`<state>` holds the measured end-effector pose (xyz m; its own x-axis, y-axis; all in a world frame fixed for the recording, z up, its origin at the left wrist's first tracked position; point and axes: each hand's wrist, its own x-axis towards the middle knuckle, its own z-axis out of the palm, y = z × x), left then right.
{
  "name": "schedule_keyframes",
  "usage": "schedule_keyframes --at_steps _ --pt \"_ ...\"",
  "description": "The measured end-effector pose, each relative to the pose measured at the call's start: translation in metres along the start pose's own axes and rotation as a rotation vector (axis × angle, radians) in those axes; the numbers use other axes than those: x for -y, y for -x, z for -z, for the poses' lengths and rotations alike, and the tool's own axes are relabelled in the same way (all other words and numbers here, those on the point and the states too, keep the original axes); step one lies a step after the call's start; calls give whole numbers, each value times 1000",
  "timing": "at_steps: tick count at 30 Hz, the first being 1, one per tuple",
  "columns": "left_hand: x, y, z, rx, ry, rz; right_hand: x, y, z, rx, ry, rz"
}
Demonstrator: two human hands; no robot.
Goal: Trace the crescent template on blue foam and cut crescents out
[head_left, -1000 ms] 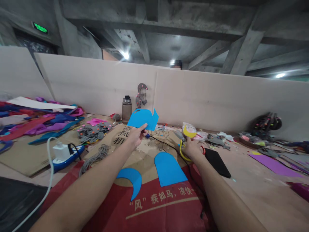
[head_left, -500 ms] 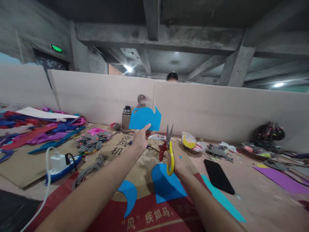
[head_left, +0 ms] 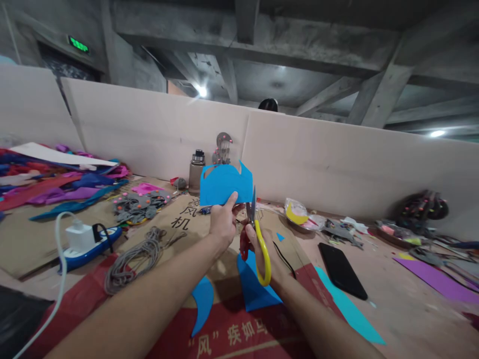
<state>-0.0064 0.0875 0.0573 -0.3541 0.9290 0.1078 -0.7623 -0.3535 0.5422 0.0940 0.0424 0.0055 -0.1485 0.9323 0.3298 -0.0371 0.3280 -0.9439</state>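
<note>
My left hand [head_left: 222, 225] pinches a blue foam sheet [head_left: 224, 183] by its lower edge and holds it upright above the table. My right hand [head_left: 267, 252] grips scissors [head_left: 255, 234] with one red and one yellow handle. The blades point up and touch the sheet's lower right edge. Under my hands, on a red printed sheet [head_left: 232, 331], lie a blue crescent piece [head_left: 202, 301] and a blue arched piece [head_left: 254, 286]. A tiny blue scrap [head_left: 280, 237] sits just right of the scissors.
A black phone [head_left: 342, 271] and a long blue strip [head_left: 348, 311] lie to the right. A bottle [head_left: 196, 171] stands by the cardboard wall [head_left: 322, 159]. On the left are a coiled cord [head_left: 130, 257], a power strip with charger [head_left: 84, 239] and piled coloured foam [head_left: 56, 182].
My right hand picked up the scissors from the table and brought them to the blue sheet's edge. The blades, open half a second ago, are now nearly closed at the sheet.
</note>
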Motion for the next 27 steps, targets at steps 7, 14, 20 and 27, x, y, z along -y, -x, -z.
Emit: schedule_keyframes --at_steps 7,14,20,27 --pt "7 11 -1 7 -6 79 3 4 -2 -9 -24 9" --pt "9 13 -2 1 -10 43 2 4 -3 -22 -5 -3" --pt "8 12 -1 -6 -14 56 10 4 -8 -60 -13 10" --pt "6 16 -4 -7 7 47 6 4 -7 -49 -55 -27"
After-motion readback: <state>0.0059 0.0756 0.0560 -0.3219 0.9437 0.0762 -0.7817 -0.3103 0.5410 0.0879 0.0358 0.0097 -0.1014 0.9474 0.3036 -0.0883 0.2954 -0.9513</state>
